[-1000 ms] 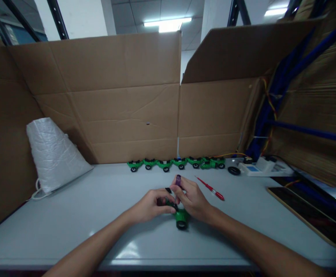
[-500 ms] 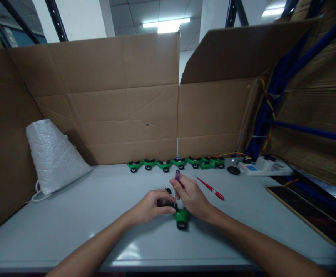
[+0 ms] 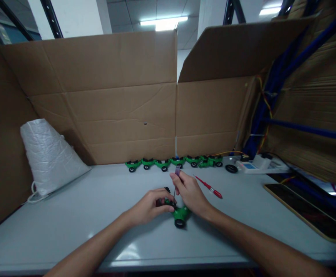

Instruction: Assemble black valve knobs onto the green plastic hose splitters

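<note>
On the table in front of me lies a green toy vehicle (image 3: 181, 214) with black wheels. My left hand (image 3: 148, 207) is closed around its left part, which the fingers partly hide. My right hand (image 3: 189, 192) grips the purple handle of a screwdriver (image 3: 177, 171). The shaft points down, and its tip meets the black part of the toy beside my left fingertips; the exact contact point is too small to make out. Just right of my right hand, a red screwdriver (image 3: 211, 188) rests on the tabletop.
Several similar green toy vehicles (image 3: 162, 164) stand in a row at the back. A black ring (image 3: 231, 168) and a white power strip (image 3: 260, 166) sit at back right, a dark panel (image 3: 306, 211) at right. A silvery bag (image 3: 50, 157) leans left. Cardboard walls (image 3: 121, 111) enclose the table.
The right hand and purple screwdriver have shifted slightly, with the handle turned a little. The left hand keeps its hold on the toy. The whole view has moved a little.
</note>
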